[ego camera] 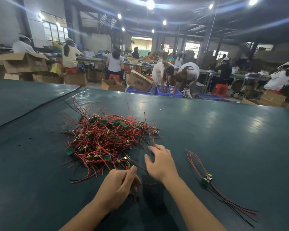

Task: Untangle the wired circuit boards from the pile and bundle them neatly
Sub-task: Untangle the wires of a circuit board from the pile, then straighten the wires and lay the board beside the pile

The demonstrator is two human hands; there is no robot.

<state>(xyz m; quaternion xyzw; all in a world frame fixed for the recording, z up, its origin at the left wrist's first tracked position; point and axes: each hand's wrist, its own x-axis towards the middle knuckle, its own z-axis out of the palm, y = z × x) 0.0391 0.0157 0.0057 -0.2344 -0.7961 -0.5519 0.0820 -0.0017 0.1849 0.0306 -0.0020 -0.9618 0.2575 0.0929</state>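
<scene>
Far left at 10 o'clock there's an open cardboard box [23,62] on the shop floor behind the table [223,130], which has a dark green, kinda shiny cover.

The pile [105,140] of wired circuit boards sits on the table just left of the middle of the view. It's a proper rat's nest: small green boards with yellow parts buried in red wire, plus a few black leads poking out toward 11 o'clock.

At the pile's 5 o'clock, right at its near edge, the left hand [122,184] is curled up. The thumb is pressed against the forefinger, pinching thin red wires that run back into the tangle.

Just right of that, at the pile's 4 o'clock, the right hand [160,162] is palm down with the fingers spread and loose, gripping nothing. Its fingertips are right by the stray wire ends at the pile's edge, but I can't tell if they're actually touching.

Over at 4 o'clock of the view, well apart from the pile, a couple of loose boards [207,179] lie together. Their red and black wires are laid roughly straight, running toward 11 and 5 o'clock.

Past the table's far edge at 1 o'clock are blue crates [168,91], with people bent over them.
</scene>
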